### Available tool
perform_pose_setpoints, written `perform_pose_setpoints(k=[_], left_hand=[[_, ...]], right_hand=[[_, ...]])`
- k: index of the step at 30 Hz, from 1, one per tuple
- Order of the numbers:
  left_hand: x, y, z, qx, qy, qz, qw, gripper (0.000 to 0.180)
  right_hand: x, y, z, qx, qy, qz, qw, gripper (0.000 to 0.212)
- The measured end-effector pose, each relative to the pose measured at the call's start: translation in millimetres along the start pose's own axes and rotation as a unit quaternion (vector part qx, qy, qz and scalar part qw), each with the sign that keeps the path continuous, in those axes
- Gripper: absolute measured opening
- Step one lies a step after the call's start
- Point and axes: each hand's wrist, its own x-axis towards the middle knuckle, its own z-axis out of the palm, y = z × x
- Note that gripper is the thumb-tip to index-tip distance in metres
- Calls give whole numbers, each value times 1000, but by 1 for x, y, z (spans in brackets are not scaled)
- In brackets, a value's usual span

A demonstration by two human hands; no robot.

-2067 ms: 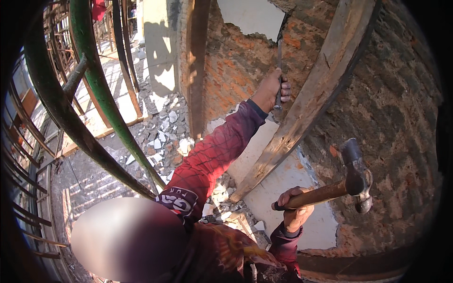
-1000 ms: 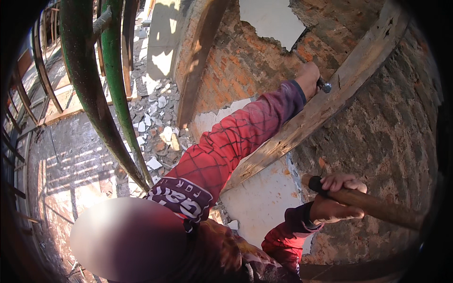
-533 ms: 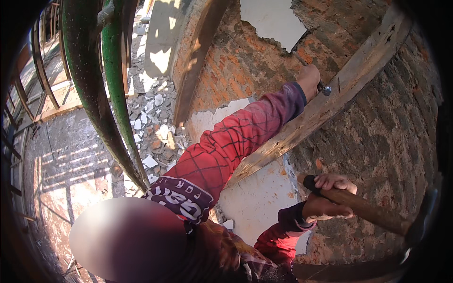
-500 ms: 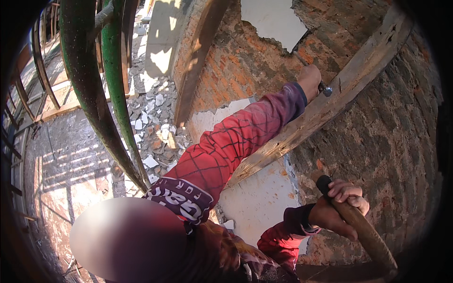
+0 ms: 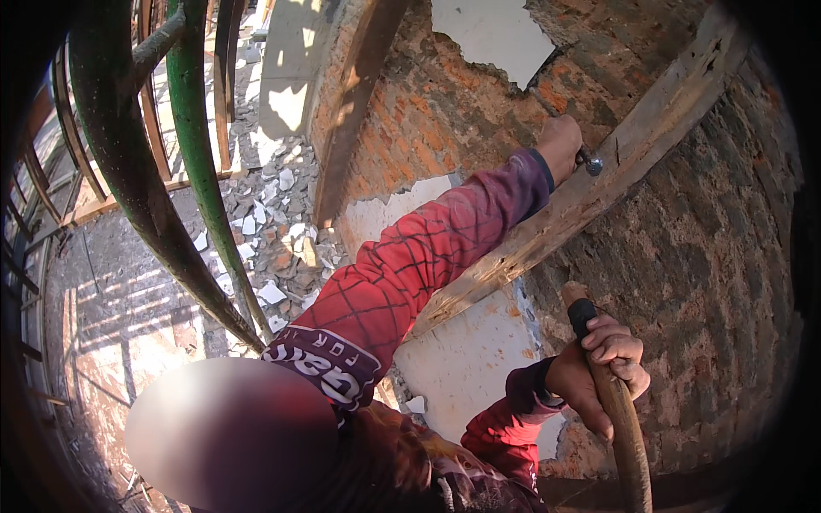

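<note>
Head view, left hand clenched around a metal chisel, upper right, below white plaster on a brick wall, right hand wrapped around a wooden handle, lower right.

I'm on a building site: bare brick wall with jagged plaster patches, rubble over the floor, green poles standing to my left

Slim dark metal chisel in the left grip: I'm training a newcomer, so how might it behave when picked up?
The slim dark metal chisel is probably stiff: its shaft looks straight. Being metal, it's likely heavy for its size. It might roll, since its shiny end looks rounded.
</note>
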Motion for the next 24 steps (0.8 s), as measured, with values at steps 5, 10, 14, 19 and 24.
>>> perform_pose_setpoints(k=[5,10,14,19,24], left_hand=[[-9,-10,2,45,-24,-31,998,25],[4,-13,0,156,-70,-24,985,14],[42,-11,-20,756,-172,426,466,10],[-1,-15,-36,746,-182,511,386,21],[-1,-10,-46,738,-108,542,387,16]], right_hand=[[-96,61,-43,-186,-79,495,845,59],[-94,4,-44,-126,-17,460,879,65],[-102,-9,-46,-17,-33,443,896,66],[-99,-42,-42,-17,11,469,883,64],[-101,-69,-58,-8,32,497,867,62]])
